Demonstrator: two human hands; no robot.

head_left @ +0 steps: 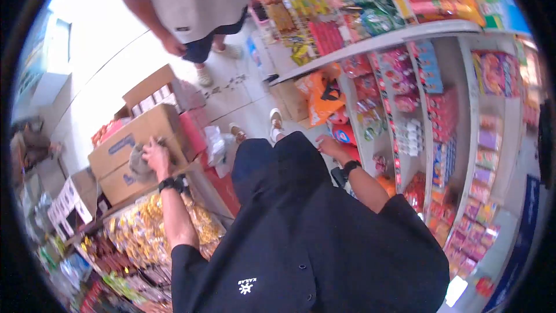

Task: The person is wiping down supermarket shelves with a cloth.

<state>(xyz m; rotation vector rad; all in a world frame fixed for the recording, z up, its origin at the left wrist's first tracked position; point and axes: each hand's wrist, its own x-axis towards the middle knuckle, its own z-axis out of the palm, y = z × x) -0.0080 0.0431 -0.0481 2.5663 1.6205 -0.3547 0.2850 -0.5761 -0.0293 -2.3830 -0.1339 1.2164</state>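
Observation:
My left hand (155, 155) presses a crumpled grey-brown cloth (138, 163) against the top of a closed cardboard box (113, 159), its fingers bent over the cloth. A dark band is on that wrist. My right hand (331, 146) hangs loosely beside the shelf unit on the right, with nothing visible in it and its fingers apart. A black watch (346, 171) sits on the right wrist.
Packed snacks (145, 226) lie below the box. An open carton (153, 90) stands behind it. A white shelf unit (376, 43) full of colourful packets lines the right, with an orange bag (324, 95) near it. Another person (191, 0) stands ahead on the tiled floor (246, 101).

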